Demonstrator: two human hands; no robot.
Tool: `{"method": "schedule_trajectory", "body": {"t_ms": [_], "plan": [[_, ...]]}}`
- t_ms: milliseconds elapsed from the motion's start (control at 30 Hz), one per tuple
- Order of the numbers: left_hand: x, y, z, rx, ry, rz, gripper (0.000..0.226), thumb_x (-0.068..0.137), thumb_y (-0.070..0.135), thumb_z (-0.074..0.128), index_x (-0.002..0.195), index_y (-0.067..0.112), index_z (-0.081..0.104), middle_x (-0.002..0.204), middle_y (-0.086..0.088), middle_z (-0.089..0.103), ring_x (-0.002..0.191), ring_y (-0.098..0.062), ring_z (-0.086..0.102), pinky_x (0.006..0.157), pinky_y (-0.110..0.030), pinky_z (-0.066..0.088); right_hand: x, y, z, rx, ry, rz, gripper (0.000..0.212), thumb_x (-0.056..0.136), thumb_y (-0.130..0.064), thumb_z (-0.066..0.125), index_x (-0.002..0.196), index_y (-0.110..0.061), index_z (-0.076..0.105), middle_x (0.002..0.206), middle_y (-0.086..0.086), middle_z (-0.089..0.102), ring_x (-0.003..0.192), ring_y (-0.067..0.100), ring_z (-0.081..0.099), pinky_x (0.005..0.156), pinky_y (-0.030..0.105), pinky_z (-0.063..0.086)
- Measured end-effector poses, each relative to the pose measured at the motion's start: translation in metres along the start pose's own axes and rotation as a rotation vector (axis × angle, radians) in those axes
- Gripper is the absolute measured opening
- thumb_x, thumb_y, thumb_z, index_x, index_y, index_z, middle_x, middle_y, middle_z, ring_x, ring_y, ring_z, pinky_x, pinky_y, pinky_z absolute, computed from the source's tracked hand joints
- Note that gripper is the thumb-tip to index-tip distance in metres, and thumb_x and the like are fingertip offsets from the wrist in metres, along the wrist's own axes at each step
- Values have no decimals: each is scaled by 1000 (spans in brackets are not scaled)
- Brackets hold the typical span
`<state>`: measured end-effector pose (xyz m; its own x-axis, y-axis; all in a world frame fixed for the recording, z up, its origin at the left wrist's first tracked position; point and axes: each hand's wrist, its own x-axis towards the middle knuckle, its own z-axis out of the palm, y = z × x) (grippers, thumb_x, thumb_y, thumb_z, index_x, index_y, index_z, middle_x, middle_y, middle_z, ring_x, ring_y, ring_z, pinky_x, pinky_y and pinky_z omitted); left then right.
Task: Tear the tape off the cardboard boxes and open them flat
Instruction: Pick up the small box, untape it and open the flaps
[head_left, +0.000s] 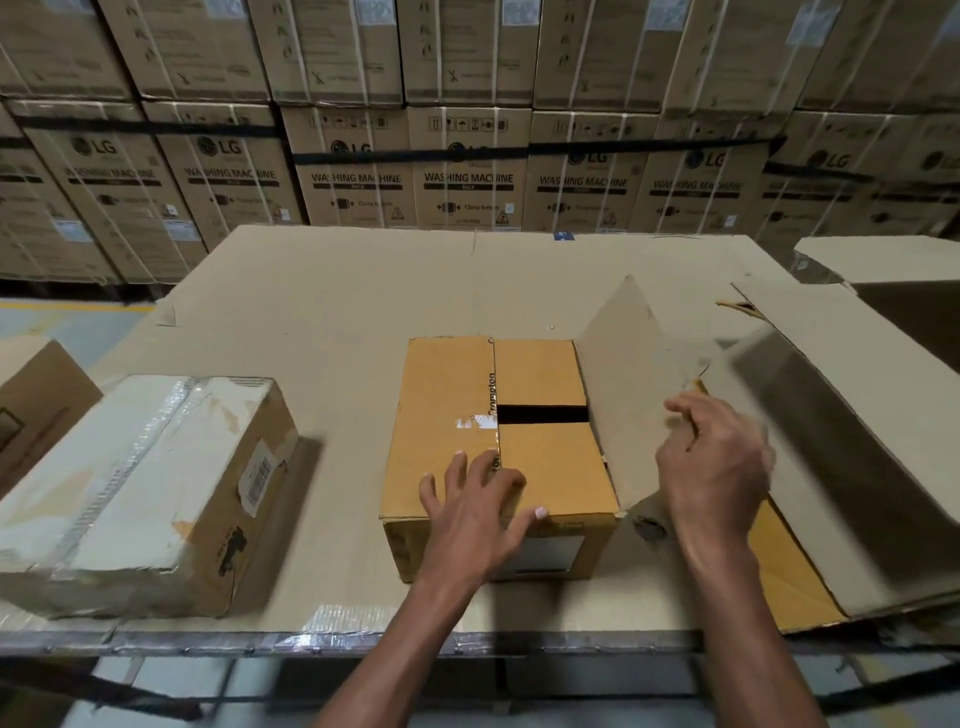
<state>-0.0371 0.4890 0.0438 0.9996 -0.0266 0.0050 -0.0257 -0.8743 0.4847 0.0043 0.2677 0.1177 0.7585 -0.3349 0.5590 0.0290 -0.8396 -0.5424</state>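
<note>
A yellow-brown cardboard box stands in the middle of the cardboard-covered table. Its left top flap lies down with tape scraps on it; two inner flaps show a dark gap between them. The right flap stands up. My left hand presses on the box's near top edge with fingers spread. My right hand is at the raised flap's outer side, fingers loosely curled; blur hides whether it holds anything. A white, tape-wrapped box lies at the left.
A flattened box lies at the right, partly over the table's front edge. Another box sits at the far left, and a large one at the back right. Stacked washing machine cartons wall off the far side.
</note>
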Motion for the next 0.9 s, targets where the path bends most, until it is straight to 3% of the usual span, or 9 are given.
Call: {"method": "schedule_trajectory", "body": {"t_ms": [133,233,333,433,567,700,900], "plan": [[1,1,-4,6,9,2,38,99,59,53,134,44,54,164,8,28,156,-21,7,121,-60,0,-11,42,20,-250,-219,150,35,94,-25,68,125,-9,71,134,10,67,137,34,45,112,51,26],[1,1,-3,-1,20,1,32,101,51,53,133,44,55,163,9,30,155,-21,10,120,-60,3,-29,56,38,-232,-368,225,45,98,-36,62,137,-12,62,144,8,59,140,30,43,118,53,22],[1,0,-2,-4,34,5,28,103,46,52,131,43,56,161,9,31,154,-21,12,120,-59,5,-42,63,49,-98,-449,325,50,104,-45,48,143,-15,54,142,8,59,134,29,49,117,51,30],[1,0,-4,5,34,6,27,103,41,53,130,42,56,160,9,32,153,-21,15,119,-57,6,-47,67,52,109,-543,465,52,106,-55,34,142,-22,51,128,10,64,113,28,59,98,45,50],[2,1,-8,19,48,32,24,103,34,54,124,41,62,160,10,33,151,-22,22,118,-55,11,-48,71,55,195,-556,502,57,107,-60,26,136,-21,54,111,6,65,100,26,62,84,41,51],[1,8,-32,41,89,90,27,99,35,52,121,38,67,166,12,31,151,-23,26,119,-55,18,-45,75,58,188,-539,492,61,104,-65,25,130,-20,57,108,6,66,99,27,64,84,42,52],[-2,2,-100,138,430,131,44,81,3,71,107,37,77,140,11,65,129,-23,58,109,-52,35,-35,80,54,153,-547,457,54,104,-64,31,127,-24,60,118,4,68,104,26,63,90,43,52]]}}
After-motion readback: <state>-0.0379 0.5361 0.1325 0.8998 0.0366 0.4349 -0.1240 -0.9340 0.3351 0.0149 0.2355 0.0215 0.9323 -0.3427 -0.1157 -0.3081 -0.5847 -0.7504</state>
